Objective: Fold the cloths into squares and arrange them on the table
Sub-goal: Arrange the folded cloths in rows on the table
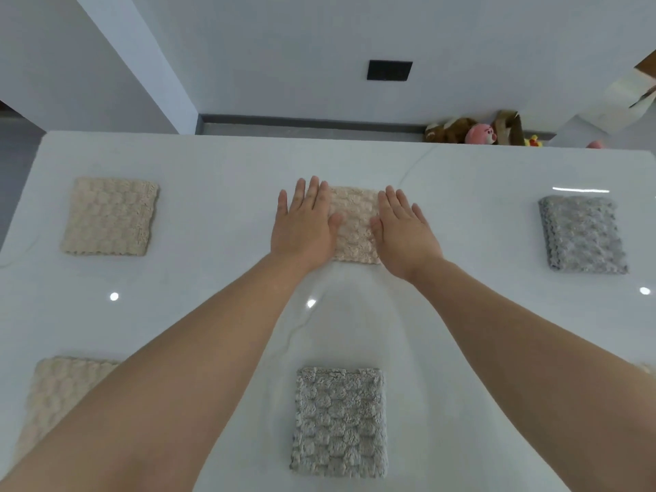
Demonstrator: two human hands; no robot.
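A folded beige cloth (355,225) lies at the far middle of the white table (461,332). My left hand (305,221) lies flat on its left side, fingers straight. My right hand (403,232) lies flat on its right side, fingers straight too. Folded squares surround it: a beige cloth (110,216) at far left, a grey cloth (582,234) at far right, a grey cloth (339,422) at near middle. Another beige cloth (53,395) at near left is partly hidden by my left forearm.
The table's far edge meets a gap before the white wall, which carries a black panel (389,70). Plush toys (472,131) and a paper bag lie on the floor beyond the far right corner. A sliver of something beige (646,367) shows at the right edge.
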